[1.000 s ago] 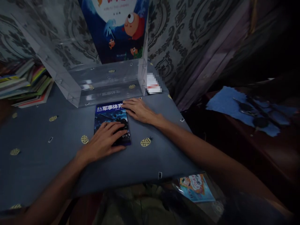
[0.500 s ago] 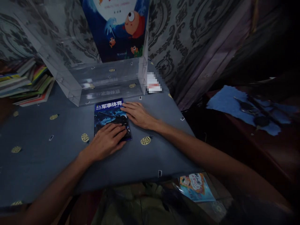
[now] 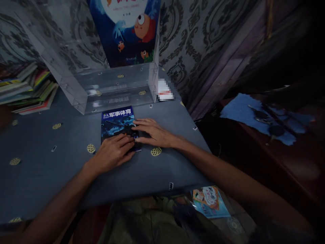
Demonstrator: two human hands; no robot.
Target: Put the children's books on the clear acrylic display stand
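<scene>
Has a pile of books at far left on the bench, then a clear rack farther back. Rests the left hand, unclenched, across the lower part of the dark-blue book, lying flat before the rack. Spreads the right hand, with thumb and fingers apart, at the book's right edge. Has a blue cloth far right.
</scene>
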